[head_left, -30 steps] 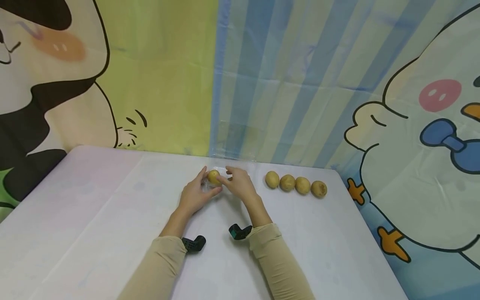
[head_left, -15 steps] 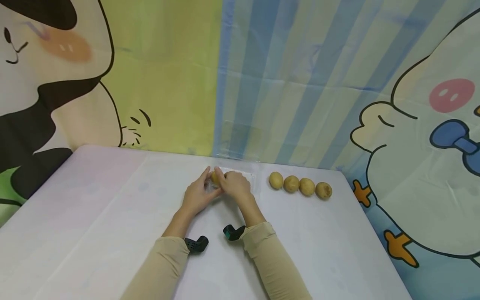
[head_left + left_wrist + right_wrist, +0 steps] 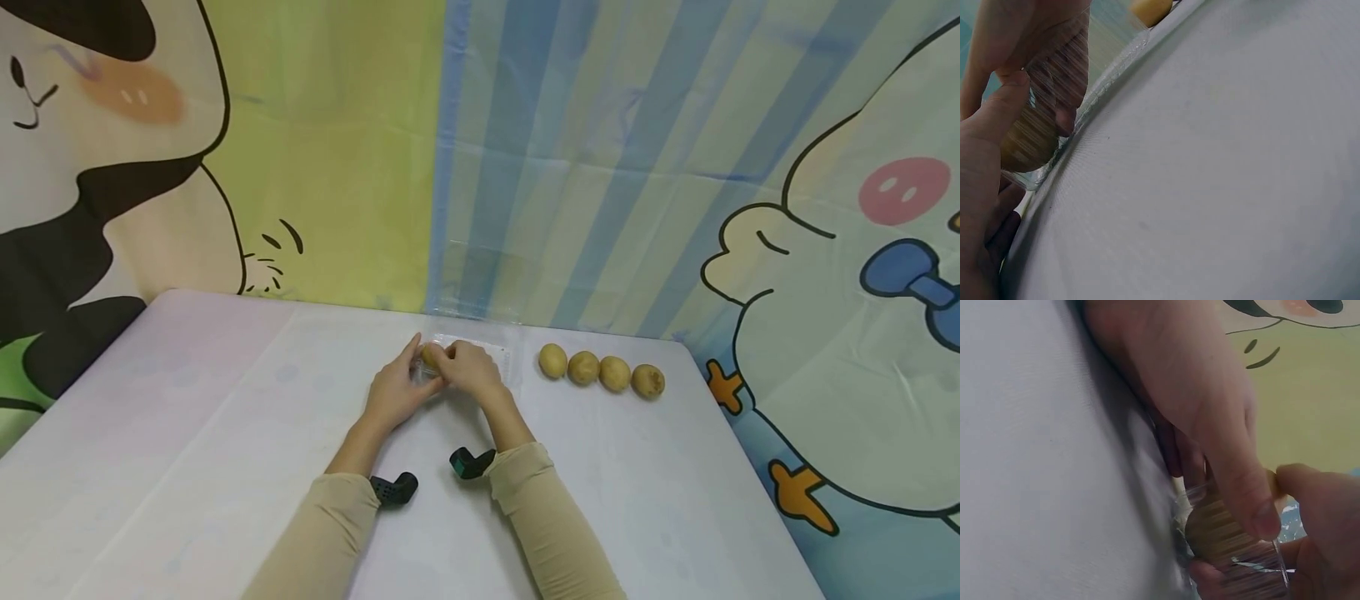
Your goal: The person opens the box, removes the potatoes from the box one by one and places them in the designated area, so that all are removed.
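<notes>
In the head view a potato (image 3: pixel 428 357) sits at the left end of a clear plastic container, partly hidden by my fingers. Ridged see-through walls of the container (image 3: pixel 1107 47) stand in front of that potato (image 3: pixel 1029 147) in the left wrist view. My left hand (image 3: pixel 396 387) grips the container's left end, thumb on the near side and fingers on the far side. My right hand (image 3: pixel 474 371) reaches in from the right and holds the potato, its thumb (image 3: pixel 1254 506) lying over it in the right wrist view.
Several loose potatoes (image 3: pixel 583 367) lie in a row on the white tablecloth (image 3: pixel 225 450), right of the container. A clear plastic panel (image 3: pixel 480 283) rises at the back against the striped curtain (image 3: pixel 570 167). Black wrist cameras (image 3: pixel 395 489) sit under both wrists.
My right hand has moved left, from beside the potato to over it, and its spread fingers have closed in. The potato is now more covered. The left hand keeps its place.
</notes>
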